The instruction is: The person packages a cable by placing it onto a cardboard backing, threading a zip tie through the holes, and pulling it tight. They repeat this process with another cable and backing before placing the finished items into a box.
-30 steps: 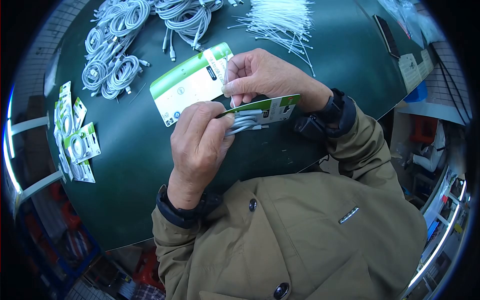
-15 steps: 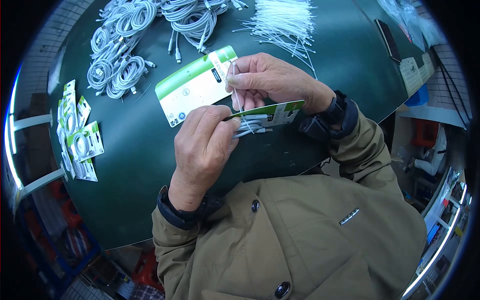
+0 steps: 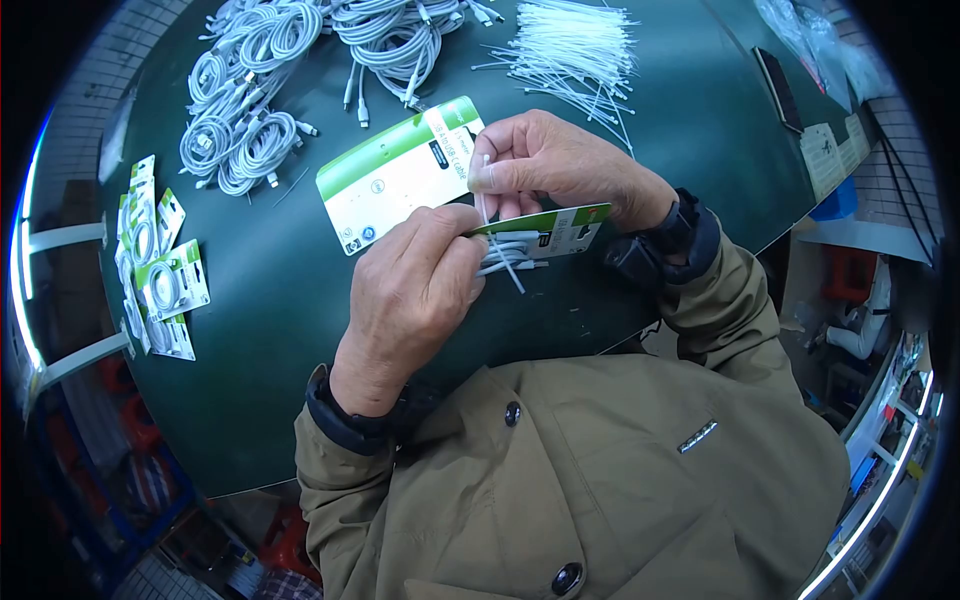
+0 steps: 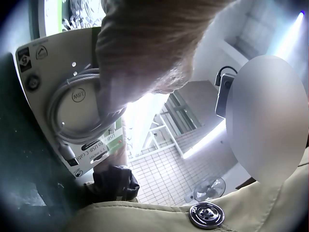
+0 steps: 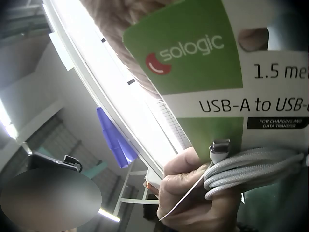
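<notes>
My left hand (image 3: 462, 248) grips a green-and-white card (image 3: 555, 228) with a coiled grey cable (image 3: 505, 250) pressed against it, held just above the green table (image 3: 250, 330). My right hand (image 3: 485, 180) pinches the upper end of a thin white tie (image 3: 497, 240). The tie runs down past the card's edge and across the coil. The left wrist view shows the card's back (image 4: 43, 63) with the coil (image 4: 72, 106) under my fingers (image 4: 145, 53). Up close in the right wrist view are the printed card (image 5: 203, 63), the coil (image 5: 256, 169) and the tie (image 5: 186, 198).
A second, bare card (image 3: 395, 175) lies flat just beyond my hands. Loose cable coils (image 3: 240, 120) lie at the back left, a heap of white ties (image 3: 570, 40) at the back. Packed cards (image 3: 160, 280) are stacked at the left edge, a dark flat device (image 3: 778, 75) at the far right.
My right hand has shifted slightly right with the tie. The tie now reaches further down, its free end showing below the card and coil. The left hand keeps its grip.
</notes>
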Demonstrator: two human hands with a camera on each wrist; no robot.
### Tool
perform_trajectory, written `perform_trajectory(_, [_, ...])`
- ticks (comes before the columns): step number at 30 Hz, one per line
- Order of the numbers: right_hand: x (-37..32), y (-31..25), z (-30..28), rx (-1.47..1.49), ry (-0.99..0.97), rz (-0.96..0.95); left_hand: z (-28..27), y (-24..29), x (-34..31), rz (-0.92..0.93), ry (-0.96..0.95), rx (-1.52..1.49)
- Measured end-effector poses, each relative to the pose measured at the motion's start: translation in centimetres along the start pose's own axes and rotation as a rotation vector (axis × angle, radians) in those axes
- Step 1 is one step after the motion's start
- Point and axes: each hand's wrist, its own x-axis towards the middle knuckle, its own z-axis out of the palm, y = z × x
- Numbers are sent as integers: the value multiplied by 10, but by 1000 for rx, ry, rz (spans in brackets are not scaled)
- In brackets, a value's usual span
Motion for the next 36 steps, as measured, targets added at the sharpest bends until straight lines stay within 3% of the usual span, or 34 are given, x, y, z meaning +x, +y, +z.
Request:
perform_trajectory(4, [0,2,-5,-137,-108,-21,2,0,-1,14,9,6])
perform_trajectory(7, [1,6,-7,-76,-123,-23,4,-1,-2,19,17,-1])
perform_trajectory(22, [-2,-7,0,-146,-54,7,4,0,-5,-61,82,-101])
perform_trajectory(25, [-2,-7,-8,-151,131,-91,1,-1,-10,-144,71,-142])
perform_trajectory(30, [-14,-17,-7,-201,314,-515,2,-7,-19,-324,115,-262])
perform_trajectory(33, [-15,-25,10,-666,212,-758,4,-10,-22,-447,84,-321])
perform_trajectory(36, [-9,-22,32,-996,240,-795,6,-11,-20,-452,146,-361])
